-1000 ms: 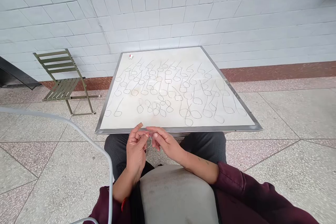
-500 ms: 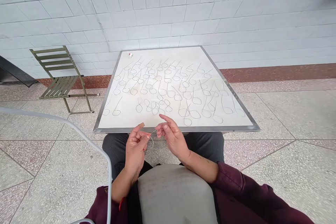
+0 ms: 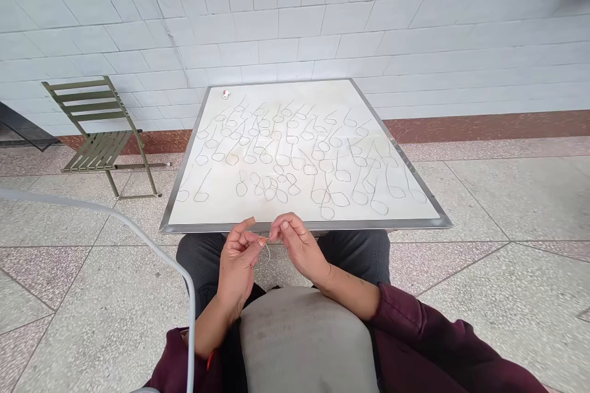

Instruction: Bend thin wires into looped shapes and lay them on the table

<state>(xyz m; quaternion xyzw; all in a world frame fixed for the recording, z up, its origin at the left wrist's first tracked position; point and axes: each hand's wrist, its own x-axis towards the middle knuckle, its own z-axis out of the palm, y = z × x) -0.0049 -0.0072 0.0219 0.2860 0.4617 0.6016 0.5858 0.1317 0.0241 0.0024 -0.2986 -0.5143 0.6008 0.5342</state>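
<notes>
My left hand (image 3: 236,270) pinches a thin wire loop (image 3: 269,254) between thumb and forefinger, just off the table's front edge. The loop hangs below the fingertips. My right hand (image 3: 303,250) is closed, fingers curled and thumb pressed in, right beside the left fingertips at the wire's other end; the wire inside it is mostly hidden. Beyond both hands, the white table (image 3: 295,226) carries many thin wire pieces. Most are single loops with a straight tail (image 3: 341,199); several near the front middle are twisted into figure-eight shapes (image 3: 292,184).
A small red-and-white object (image 3: 225,94) lies at the table's far left corner. A green folding chair (image 3: 99,147) stands to the left by the tiled wall (image 3: 295,21). A grey cable (image 3: 152,242) curves past my left arm. My knees are under the table's front edge.
My right hand's fingers have curled in and drawn closer to the left fingertips, shortening the visible stretch of wire between them. The left hand keeps its pinch. The view has shifted slightly.
</notes>
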